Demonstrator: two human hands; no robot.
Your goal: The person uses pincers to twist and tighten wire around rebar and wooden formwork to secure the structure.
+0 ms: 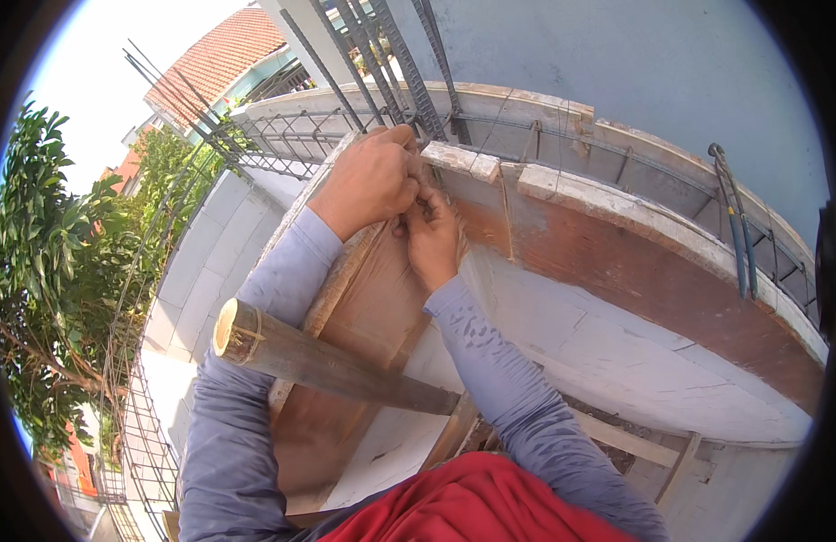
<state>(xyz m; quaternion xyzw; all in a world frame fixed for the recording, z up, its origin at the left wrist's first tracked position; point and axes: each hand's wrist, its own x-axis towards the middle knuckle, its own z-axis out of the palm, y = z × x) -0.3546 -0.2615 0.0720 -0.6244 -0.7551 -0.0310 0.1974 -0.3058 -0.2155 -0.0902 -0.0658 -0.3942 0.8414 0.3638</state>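
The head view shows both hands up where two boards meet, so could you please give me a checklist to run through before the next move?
1. Bare left hand at the brown wooden boards' corner, beside the upright ribbed steel bars: ok.
2. Bare right hand close against the left: ok.
3. What the hands pinch, if anything: cannot tell; the fingers cover it.
4. Skin protected: not ok; both hands are bare.
5. Round brown wooden pole clear of the grey-blue left sleeve: cannot tell; they overlap in this view.
6. Blue-handled metal pliers out of both hands: ok.
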